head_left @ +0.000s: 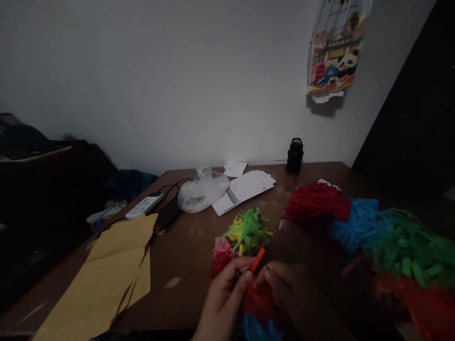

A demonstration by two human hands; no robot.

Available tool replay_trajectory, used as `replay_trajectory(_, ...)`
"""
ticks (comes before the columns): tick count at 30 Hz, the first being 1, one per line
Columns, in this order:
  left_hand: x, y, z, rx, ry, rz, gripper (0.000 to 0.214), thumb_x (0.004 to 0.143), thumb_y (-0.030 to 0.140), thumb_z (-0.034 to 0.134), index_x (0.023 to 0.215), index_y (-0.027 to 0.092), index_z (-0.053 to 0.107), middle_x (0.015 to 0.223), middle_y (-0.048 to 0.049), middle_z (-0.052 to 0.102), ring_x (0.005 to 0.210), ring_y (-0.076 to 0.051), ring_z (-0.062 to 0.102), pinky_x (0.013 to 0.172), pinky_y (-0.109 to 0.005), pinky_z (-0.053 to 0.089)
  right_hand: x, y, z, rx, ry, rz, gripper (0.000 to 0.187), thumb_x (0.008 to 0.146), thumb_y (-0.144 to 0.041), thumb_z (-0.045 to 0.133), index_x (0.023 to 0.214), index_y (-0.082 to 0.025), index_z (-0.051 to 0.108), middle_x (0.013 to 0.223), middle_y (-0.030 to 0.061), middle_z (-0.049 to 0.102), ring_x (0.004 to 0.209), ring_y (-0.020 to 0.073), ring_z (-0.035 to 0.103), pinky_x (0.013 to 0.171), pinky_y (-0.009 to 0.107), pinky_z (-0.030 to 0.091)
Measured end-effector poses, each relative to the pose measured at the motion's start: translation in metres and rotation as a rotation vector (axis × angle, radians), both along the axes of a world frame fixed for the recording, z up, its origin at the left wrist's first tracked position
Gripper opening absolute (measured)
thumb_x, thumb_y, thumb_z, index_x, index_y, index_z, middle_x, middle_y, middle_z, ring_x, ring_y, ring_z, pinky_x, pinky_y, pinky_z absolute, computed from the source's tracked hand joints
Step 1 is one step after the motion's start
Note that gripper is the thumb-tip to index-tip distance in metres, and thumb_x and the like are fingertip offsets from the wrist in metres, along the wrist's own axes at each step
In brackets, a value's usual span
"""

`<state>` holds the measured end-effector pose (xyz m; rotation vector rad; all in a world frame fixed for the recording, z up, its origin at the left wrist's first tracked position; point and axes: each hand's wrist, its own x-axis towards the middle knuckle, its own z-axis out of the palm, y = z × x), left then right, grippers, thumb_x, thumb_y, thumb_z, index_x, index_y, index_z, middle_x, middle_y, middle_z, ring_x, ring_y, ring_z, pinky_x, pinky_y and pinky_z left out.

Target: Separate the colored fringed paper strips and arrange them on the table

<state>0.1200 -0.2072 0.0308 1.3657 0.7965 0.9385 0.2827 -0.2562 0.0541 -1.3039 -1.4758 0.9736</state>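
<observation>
Orange strip (258, 259), thin and apparently paper, stands tilted at the lower centre of the frame, its free end pointing up and to the right. Two bare hands work at it close to the table's near edge. The left hand (227, 291) pinches the strip's lower part between thumb and index finger, so the upper end sticks out beyond the fingertips. Just beside it, the right hand (289, 284) has thumb and index finger pressed together, seemingly on a thin dark strand (267, 267); the dim light makes this hard to confirm. The right fingertips look near the strip but apart from its upper end.

Below and between the hands hangs an orange-red fringed bunch (260, 299), with a blue bunch (262, 327) under it at the bottom edge. Whether the strip is joined to that bunch is hidden by the fingers.

The step in hand looks like fine fingertip work, possibly fastening or sorting the strip at the bunch. The next move would call for a steady left pinch and careful control by the right fingertips, since such thin material could tear or slip.

Just beyond the hands lie a green-and-yellow bunch (250, 231) and a pink one (223, 255). At the right of the frame spreads a long multicoloured fringe (357, 222).
</observation>
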Motion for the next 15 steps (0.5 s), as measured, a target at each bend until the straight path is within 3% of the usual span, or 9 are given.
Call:
replay_trajectory(4, -0.001, 0.000, -0.003, 0.019, 0.028, 0.016, 0.029, 0.086, 0.041, 0.065, 0.107, 0.022, 0.071, 0.094, -0.0054, 0.074, 0.085, -0.021, 0.067, 0.076, -0.025, 0.053, -0.001, 0.000, 0.002, -0.017, 0.003, -0.004, 0.045, 0.096, -0.047, 0.038, 0.073, -0.020, 0.066, 0.055, -0.0028, 0.054, 0.049, 0.0109, 0.047, 0.049, 0.021, 0.032)
replay_trajectory(7, -0.004, 0.000, -0.005, 0.146, 0.110, 0.030, 0.023, 0.089, 0.035, 0.062, 0.105, 0.023, 0.072, 0.096, -0.0060, 0.074, 0.087, -0.022, 0.068, 0.077, -0.026, 0.053, 0.000, 0.000, 0.004, -0.046, 0.018, 0.000, 0.043, 0.095, -0.044, 0.040, 0.071, -0.020, 0.065, 0.056, -0.0027, 0.056, 0.051, 0.0111, 0.049, 0.051, 0.021, 0.034)
replay_trajectory(10, -0.008, 0.003, -0.003, 0.466, 0.211, 0.025, 0.020, 0.091, 0.022, 0.058, 0.106, 0.026, 0.071, 0.098, -0.0056, 0.074, 0.088, -0.021, 0.068, 0.079, -0.025, 0.053, 0.000, 0.001, 0.000, -0.096, 0.084, -0.004, 0.036, 0.094, -0.042, 0.043, 0.075, -0.020, 0.064, 0.054, -0.0042, 0.053, 0.051, 0.0108, 0.049, 0.052, 0.020, 0.036)
replay_trajectory(13, -0.013, 0.007, -0.004, 0.827, 0.291, 0.000, 0.035, 0.089, 0.011, 0.054, 0.119, 0.028, 0.065, 0.098, -0.0066, 0.073, 0.088, -0.020, 0.067, 0.079, -0.027, 0.052, -0.001, 0.007, -0.011, -0.168, 0.197, 0.006, 0.032, 0.093, -0.046, 0.043, 0.100, -0.020, 0.060, 0.049, -0.0084, 0.045, 0.043, 0.0100, 0.042, 0.044, 0.019, 0.031)
replay_trajectory(15, -0.015, 0.009, -0.010, 0.981, 0.335, -0.035, 0.043, 0.089, 0.009, 0.052, 0.128, 0.026, 0.059, 0.097, -0.0081, 0.072, 0.085, -0.021, 0.065, 0.077, -0.029, 0.052, -0.001, 0.012, -0.016, -0.134, 0.173, -0.006, 0.035, 0.094, -0.049, 0.040, 0.098, -0.020, 0.058, 0.050, -0.0086, 0.043, 0.043, 0.0101, 0.040, 0.043, 0.020, 0.030)
